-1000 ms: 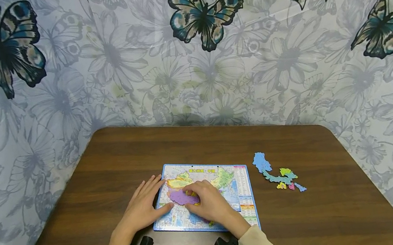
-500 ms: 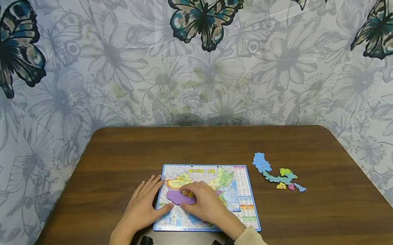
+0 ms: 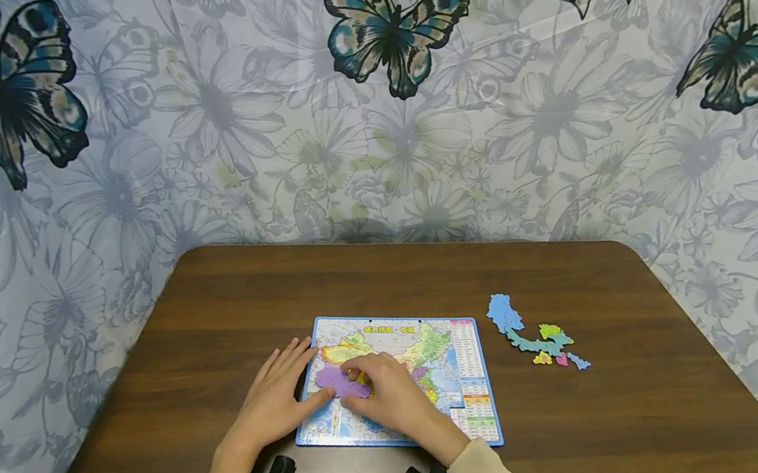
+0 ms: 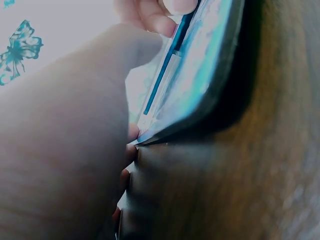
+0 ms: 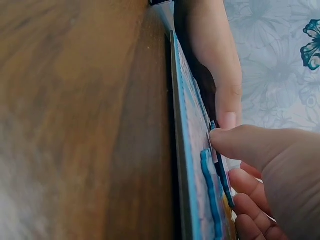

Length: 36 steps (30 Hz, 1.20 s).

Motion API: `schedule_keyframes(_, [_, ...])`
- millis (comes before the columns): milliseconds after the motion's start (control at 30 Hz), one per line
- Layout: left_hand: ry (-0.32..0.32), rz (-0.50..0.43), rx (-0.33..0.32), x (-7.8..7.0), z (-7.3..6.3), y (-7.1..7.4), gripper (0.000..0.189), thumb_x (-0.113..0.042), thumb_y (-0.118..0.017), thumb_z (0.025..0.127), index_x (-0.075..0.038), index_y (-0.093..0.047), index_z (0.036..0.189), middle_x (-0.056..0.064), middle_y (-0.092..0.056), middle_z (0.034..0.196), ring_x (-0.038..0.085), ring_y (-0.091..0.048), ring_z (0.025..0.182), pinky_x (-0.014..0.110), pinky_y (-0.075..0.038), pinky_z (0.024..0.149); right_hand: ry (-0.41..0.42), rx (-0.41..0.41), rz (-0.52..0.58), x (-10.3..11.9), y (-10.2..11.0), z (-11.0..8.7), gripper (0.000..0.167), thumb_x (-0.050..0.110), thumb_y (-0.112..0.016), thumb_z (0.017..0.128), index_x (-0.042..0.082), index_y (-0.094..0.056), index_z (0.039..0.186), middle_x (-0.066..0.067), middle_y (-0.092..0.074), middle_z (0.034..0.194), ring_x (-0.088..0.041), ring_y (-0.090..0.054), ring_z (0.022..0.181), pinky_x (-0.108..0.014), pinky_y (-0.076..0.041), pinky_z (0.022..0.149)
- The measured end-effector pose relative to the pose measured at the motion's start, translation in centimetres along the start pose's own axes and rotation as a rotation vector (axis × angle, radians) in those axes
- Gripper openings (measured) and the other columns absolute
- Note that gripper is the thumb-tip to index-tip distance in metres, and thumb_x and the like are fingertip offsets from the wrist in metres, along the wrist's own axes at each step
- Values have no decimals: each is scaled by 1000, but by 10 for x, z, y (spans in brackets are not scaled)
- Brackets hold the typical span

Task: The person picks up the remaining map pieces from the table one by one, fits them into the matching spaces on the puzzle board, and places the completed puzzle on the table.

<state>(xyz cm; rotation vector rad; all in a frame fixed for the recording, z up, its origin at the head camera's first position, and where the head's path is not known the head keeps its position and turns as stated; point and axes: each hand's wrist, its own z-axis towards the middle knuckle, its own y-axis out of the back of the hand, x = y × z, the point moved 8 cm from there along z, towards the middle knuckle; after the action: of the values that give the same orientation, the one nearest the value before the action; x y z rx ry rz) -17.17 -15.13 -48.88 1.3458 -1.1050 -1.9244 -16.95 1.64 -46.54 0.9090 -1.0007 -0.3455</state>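
Note:
A magnetic map puzzle board with a blue border lies on the table. On its left part is a purple puzzle piece, pinched between the thumb and fingers of my right hand. In the right wrist view this piece shows edge-on, the thumb on its near side. My left hand rests along the board's left edge with fingers extended, its thumb tip right by the purple piece. Several coloured pieces sit on the map, partly hidden by my right hand.
Right of the board, loose pieces lie on the brown wooden table: a blue one, a long teal one and several small ones. A patterned butterfly cloth hangs behind the table.
My right hand has slid the purple piece a little to the left, toward my left thumb. The left hand has stayed in place.

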Motion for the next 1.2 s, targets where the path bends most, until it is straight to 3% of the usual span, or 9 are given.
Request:
schedule_keyframes(633, [-21,-5,-8,-2,-1,1,70,-46,-68,97,-7,-50,152,16,-42,162,38,-33,153,59,-19,126,16,166,11,-9,3,-7,54,30,-81,91,20,-63,141,10,-68,111,-3,-58,96,-23,-53,87])
schedule_keyframes(1200, [-11,18,10,2,1,-3,86,-55,-75,87,-8,-48,154,14,-39,164,34,-30,155,58,-19,126,79,192,6,-9,4,-7,50,29,-82,91,19,-64,137,11,-67,108,-3,-58,95,-25,-53,88])
